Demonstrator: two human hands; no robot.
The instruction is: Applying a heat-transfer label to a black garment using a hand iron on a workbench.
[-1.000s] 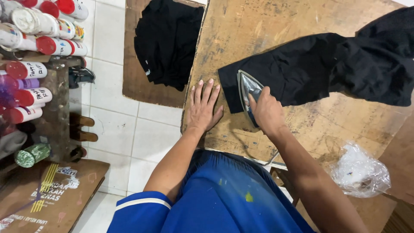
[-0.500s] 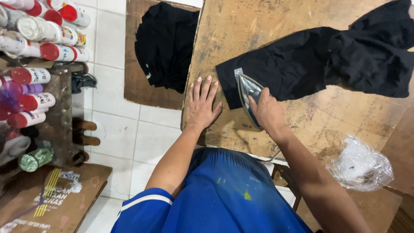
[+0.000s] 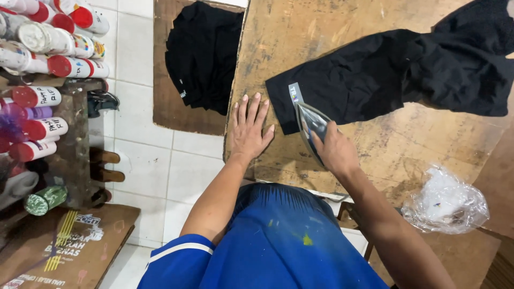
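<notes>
1. Since the earlier frame, little has shifted: the iron (image 3: 310, 128) is kept at the near corner of the black garment (image 3: 396, 75).
2. It is gripped by the right hand (image 3: 334, 150); the left hand (image 3: 249, 131) is spread flat on the wooden board (image 3: 332, 32).
3. Most cloth is left rumpled at far right.
4. A plastic bag (image 3: 444, 200) is seen near right.

Even, soft light fills the room, bright on the white floor tiles (image 3: 187, 160). Shadows are faint. The black cloth (image 3: 396, 75) swallows detail. A crumpled plastic bag (image 3: 444, 200) catches mild glare. Focus is sharp at centre; the edges bend outward and the cans (image 3: 48, 64) look slightly soft.
</notes>
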